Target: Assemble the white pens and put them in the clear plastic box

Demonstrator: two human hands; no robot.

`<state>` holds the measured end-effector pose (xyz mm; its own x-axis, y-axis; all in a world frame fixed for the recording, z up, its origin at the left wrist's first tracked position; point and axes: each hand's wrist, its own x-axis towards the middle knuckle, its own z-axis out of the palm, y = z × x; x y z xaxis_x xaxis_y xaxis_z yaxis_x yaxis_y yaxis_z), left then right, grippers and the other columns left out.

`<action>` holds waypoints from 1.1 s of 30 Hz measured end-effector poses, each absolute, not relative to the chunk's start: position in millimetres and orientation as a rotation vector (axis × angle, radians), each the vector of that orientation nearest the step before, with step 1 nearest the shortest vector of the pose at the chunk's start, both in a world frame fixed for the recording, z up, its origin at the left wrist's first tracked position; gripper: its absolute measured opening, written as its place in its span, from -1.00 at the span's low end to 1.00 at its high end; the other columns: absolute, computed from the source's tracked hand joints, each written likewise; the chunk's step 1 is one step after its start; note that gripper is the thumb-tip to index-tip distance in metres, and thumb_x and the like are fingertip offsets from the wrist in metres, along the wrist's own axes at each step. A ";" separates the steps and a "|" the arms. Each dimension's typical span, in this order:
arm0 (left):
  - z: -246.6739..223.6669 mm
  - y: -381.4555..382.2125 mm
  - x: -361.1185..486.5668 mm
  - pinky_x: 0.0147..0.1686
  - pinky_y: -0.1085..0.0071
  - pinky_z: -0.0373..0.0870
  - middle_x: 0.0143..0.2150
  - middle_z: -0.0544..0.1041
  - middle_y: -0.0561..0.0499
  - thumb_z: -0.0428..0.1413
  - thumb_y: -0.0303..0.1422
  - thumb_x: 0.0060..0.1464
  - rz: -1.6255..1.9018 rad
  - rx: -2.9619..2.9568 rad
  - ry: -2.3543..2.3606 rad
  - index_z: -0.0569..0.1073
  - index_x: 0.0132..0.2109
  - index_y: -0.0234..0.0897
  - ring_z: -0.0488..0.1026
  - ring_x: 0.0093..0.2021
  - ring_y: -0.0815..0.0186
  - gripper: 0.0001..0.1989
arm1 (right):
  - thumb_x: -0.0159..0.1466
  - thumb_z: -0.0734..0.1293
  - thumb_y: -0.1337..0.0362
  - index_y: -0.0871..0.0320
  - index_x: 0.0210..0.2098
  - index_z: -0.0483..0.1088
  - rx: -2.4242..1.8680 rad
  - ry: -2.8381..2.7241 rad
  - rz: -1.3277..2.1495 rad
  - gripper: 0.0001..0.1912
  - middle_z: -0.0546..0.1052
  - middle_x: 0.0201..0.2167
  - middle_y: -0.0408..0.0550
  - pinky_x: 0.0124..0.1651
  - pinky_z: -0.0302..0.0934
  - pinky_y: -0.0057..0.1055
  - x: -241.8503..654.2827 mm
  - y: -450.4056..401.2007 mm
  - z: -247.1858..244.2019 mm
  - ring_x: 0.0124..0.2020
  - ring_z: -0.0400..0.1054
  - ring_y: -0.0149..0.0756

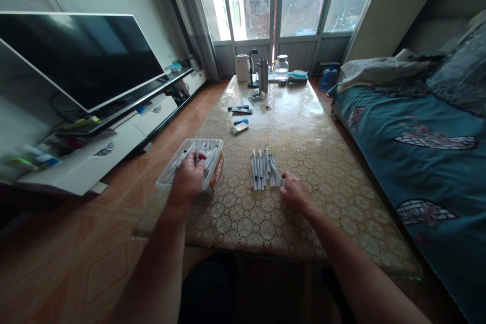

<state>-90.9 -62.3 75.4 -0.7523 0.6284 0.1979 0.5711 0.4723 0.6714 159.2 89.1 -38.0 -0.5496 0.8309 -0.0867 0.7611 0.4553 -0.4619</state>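
Note:
A clear plastic box (162,180) at the table's left edge holds many slim white pens (210,150) with dark ends. My left hand (191,169) reaches over the box, its fingers closed around a pen (196,156) among the others. On the tablecloth to the right lies a row of similar white pens (260,169), side by side and pointing away from me. At the right end of this row my right hand (294,190) pinches the near end of a slanted pen (276,173).
Beyond the pens lie a small pack (239,128), a blue lighter-like item (240,122) and remote controls (241,110). A glass ashtray (256,94), thermos (262,76), kettle (243,67) and glass jug (281,67) stand farther back. A bed (410,162) flanks the table (243,223) on the right.

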 end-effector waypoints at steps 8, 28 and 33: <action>77.3 -49.8 -150.4 -0.02 0.13 0.29 -0.01 0.38 -0.38 -0.06 -0.41 0.06 0.338 1.064 3.017 0.36 0.07 -0.43 0.37 0.02 -0.05 -0.57 | 0.07 0.25 0.40 0.22 -0.16 0.39 -1.338 -2.542 0.846 -0.69 0.48 -0.43 -0.05 -0.33 0.03 -0.46 167.0 96.0 -39.9 -0.40 0.29 -0.34; 44.7 -36.8 -126.0 0.20 -0.08 -0.07 0.34 0.07 -0.41 -0.25 0.02 0.17 0.222 1.157 3.018 0.14 0.28 -0.52 0.01 0.33 -0.06 -0.24 | 0.05 0.17 0.42 0.22 -0.36 0.43 -1.305 -2.342 1.149 -0.76 0.44 -0.53 -0.09 -0.41 0.05 -0.47 187.6 104.9 -21.5 -0.48 0.26 -0.37; 47.6 -33.6 -129.4 0.20 -0.21 -0.21 0.36 0.00 -0.43 -0.24 0.07 0.14 0.248 1.082 2.985 0.07 0.32 -0.52 -0.07 0.35 -0.11 -0.18 | -0.05 0.17 0.41 0.18 -0.38 0.31 -1.302 -1.853 1.748 -0.79 0.31 -0.64 -0.21 -0.57 -0.02 -0.51 191.2 96.2 -12.0 -0.66 0.16 -0.46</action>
<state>-129.4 -33.6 47.6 -0.7681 0.6334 0.0934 0.6402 0.7569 0.1314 191.2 96.2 -12.0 -0.5549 0.7472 -0.3657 0.4087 -0.1380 -0.9022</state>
